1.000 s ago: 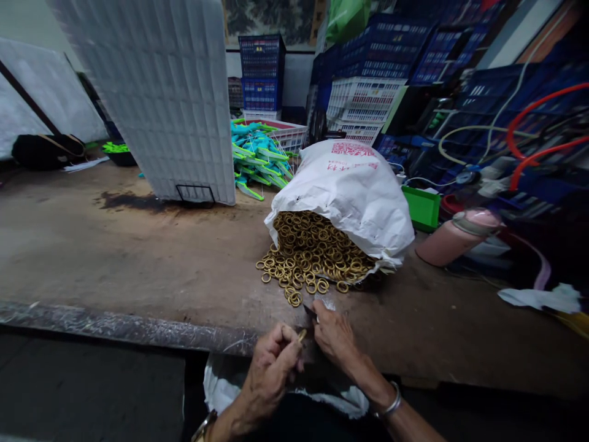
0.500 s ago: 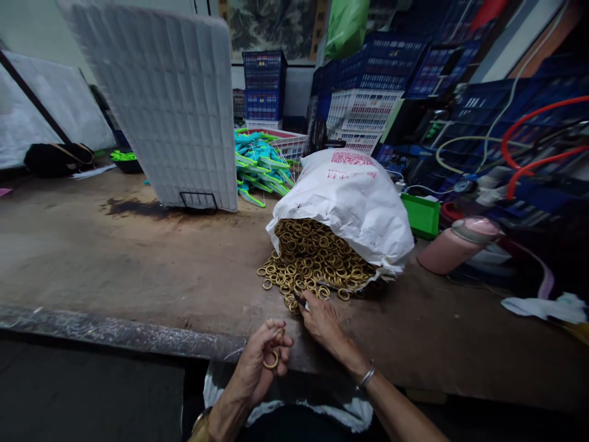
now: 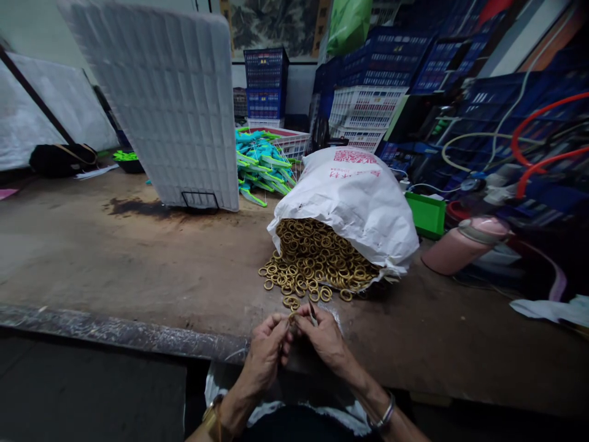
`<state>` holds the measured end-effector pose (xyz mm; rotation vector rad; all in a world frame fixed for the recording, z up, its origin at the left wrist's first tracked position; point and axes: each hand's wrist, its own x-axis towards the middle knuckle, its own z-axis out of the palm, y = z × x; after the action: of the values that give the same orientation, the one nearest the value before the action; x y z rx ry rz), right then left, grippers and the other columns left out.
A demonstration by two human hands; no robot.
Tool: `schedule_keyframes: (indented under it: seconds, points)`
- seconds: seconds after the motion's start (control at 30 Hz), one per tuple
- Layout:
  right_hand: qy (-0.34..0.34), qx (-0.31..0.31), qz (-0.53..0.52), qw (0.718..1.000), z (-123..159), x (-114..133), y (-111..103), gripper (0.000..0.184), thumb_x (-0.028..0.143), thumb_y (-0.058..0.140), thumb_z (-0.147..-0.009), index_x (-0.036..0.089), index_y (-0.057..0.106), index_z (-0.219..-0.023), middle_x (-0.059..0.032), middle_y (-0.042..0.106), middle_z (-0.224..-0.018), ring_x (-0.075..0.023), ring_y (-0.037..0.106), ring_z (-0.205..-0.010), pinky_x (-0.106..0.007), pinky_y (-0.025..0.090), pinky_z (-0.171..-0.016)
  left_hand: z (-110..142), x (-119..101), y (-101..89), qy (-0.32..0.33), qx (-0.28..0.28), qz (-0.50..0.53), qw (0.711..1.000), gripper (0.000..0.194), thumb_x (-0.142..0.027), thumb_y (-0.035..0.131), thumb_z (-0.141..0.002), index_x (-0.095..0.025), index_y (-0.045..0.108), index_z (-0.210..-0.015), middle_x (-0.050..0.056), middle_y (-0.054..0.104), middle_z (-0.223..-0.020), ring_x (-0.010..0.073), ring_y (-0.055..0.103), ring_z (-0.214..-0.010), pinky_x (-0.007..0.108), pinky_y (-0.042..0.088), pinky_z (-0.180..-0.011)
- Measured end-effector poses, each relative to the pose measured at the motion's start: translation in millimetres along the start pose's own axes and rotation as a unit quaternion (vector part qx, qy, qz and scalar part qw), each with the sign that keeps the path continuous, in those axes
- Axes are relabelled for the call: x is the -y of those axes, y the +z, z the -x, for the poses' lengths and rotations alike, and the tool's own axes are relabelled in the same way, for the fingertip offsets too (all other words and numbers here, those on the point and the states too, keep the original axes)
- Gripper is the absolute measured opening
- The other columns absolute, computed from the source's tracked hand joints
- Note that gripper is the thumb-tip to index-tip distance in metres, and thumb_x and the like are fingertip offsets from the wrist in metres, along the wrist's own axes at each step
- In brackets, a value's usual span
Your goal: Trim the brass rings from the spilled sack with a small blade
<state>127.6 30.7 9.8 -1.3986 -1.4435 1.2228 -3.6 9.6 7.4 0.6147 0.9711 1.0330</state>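
My left hand [image 3: 265,345] is closed in a pinch at the near edge of the wooden table, its fingertips on a brass-coloured ring [image 3: 292,315]. Against it, my right hand [image 3: 326,341] pinches at the same ring. A thin, dark, pointed tool [image 3: 313,313] sticks up from the right hand; its exact kind is hard to make out. Just beyond the fingers, a heap of similar rings [image 3: 317,267] spills from the mouth of a white woven sack [image 3: 354,196] lying on its side. Whether more rings lie inside the left palm is hidden.
A tall white ribbed panel [image 3: 184,110] stands left of the sack. Behind are green and turquoise plastic pieces [image 3: 260,162] and stacked blue crates [image 3: 265,83]. On the right sit a green tray [image 3: 426,215], a pink bottle [image 3: 460,245] and red hoses [image 3: 529,172].
My right hand has drawn back from the ring heap to my left hand. The left hand has risen slightly, and both now meet at one ring. The ring earlier hanging in the left hand is no longer distinct.
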Motion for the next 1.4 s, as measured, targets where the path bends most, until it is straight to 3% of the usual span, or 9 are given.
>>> schedule_keyframes:
  seconds: [0.1,0.3,0.37,0.53,0.67,0.83,0.93,1.17,1.4]
  points:
    - [0.006,0.017,-0.002,1.000,1,0,0,0.021,0.038,0.050,-0.075,0.018,0.052,-0.067,0.0040,0.050,-0.056,-0.0101,0.044,-0.054,-0.022,0.037,-0.054,0,1,-1.3,0.023,-0.016,-0.076,0.997,0.032,-0.047,0.060,-0.071,-0.016,0.051,-0.069,-0.008,0.042,-0.050,0.0025,0.030,-0.036,0.015,0.022,-0.035]
    - [0.015,0.027,0.014,0.999,3,6,-2,0.029,0.043,0.045,-0.078,0.018,0.050,-0.065,0.0049,0.047,-0.054,-0.0093,0.042,-0.051,-0.021,0.034,-0.051,4,-6,2.4,0.178,0.000,-0.202,0.963,0.026,-0.040,0.058,-0.073,-0.015,0.055,-0.065,-0.003,0.051,-0.061,0.0089,0.046,-0.058,0.019,0.038,-0.056]
    - [0.030,0.027,0.014,0.999,4,9,-1,0.028,0.043,0.045,-0.077,0.018,0.049,-0.064,0.0052,0.046,-0.053,-0.0089,0.040,-0.050,-0.020,0.032,-0.049,5,-6,2.4,0.155,0.010,-0.208,0.966,0.027,-0.042,0.057,-0.073,-0.016,0.055,-0.068,-0.003,0.051,-0.059,0.0085,0.045,-0.055,0.019,0.038,-0.053]
    - [0.023,0.024,0.038,0.999,7,14,1,0.028,0.040,0.046,-0.076,0.018,0.049,-0.061,0.0046,0.045,-0.054,-0.0094,0.039,-0.053,-0.020,0.031,-0.049,4,-5,-1.0,-0.007,0.063,-0.151,0.987,0.035,-0.051,0.051,-0.075,-0.019,0.045,-0.063,-0.009,0.036,-0.042,0.0042,0.026,-0.033,0.017,0.021,-0.034]
    - [0.042,0.019,0.030,0.998,6,7,-1,0.028,0.038,0.038,-0.080,0.018,0.049,-0.063,0.0024,0.050,-0.056,-0.0109,0.044,-0.052,-0.022,0.033,-0.050,7,-7,1.2,-0.002,0.059,-0.125,0.990,0.034,-0.050,0.055,-0.072,-0.019,0.044,-0.065,-0.009,0.039,-0.046,0.0029,0.025,-0.034,0.016,0.019,-0.033]
    - [-0.081,0.019,0.220,0.972,12,-3,-4,0.013,0.018,0.038,-0.073,0.020,0.049,-0.067,0.0005,0.052,-0.060,-0.0129,0.046,-0.057,-0.023,0.031,-0.055,9,-8,3.4,0.020,0.050,-0.130,0.990,0.034,-0.050,0.056,-0.071,-0.019,0.044,-0.067,-0.009,0.041,-0.049,0.0030,0.027,-0.036,0.016,0.019,-0.035]
    - [-0.108,0.046,0.314,0.942,16,-3,-4,0.023,0.008,0.038,-0.060,0.020,0.050,-0.074,0.0003,0.055,-0.062,-0.0135,0.048,-0.058,-0.023,0.028,-0.056,7,-5,1.2,0.057,0.061,-0.125,0.989,0.034,-0.049,0.055,-0.072,-0.018,0.042,-0.067,-0.008,0.042,-0.051,0.0037,0.028,-0.039,0.017,0.022,-0.039]
    - [-0.106,0.087,0.381,0.914,16,-3,-3,0.030,0.006,0.037,-0.058,0.020,0.050,-0.081,-0.0005,0.059,-0.063,-0.0137,0.050,-0.056,-0.023,0.024,-0.053,7,0,-1.5,0.122,0.068,-0.152,0.978,0.031,-0.044,0.053,-0.077,-0.018,0.043,-0.064,-0.006,0.042,-0.055,0.0065,0.036,-0.048,0.019,0.029,-0.047]
    - [-0.016,0.031,0.455,0.890,-1,-10,-21,0.031,0.005,0.038,-0.066,0.017,0.053,-0.090,-0.0037,0.061,-0.066,-0.0155,0.054,-0.060,-0.024,0.025,-0.053,30,-12,4.5,0.034,0.134,-0.136,0.981,0.028,-0.044,0.053,-0.079,-0.017,0.048,-0.072,-0.006,0.047,-0.051,0.0038,0.033,-0.040,0.016,0.024,-0.039]
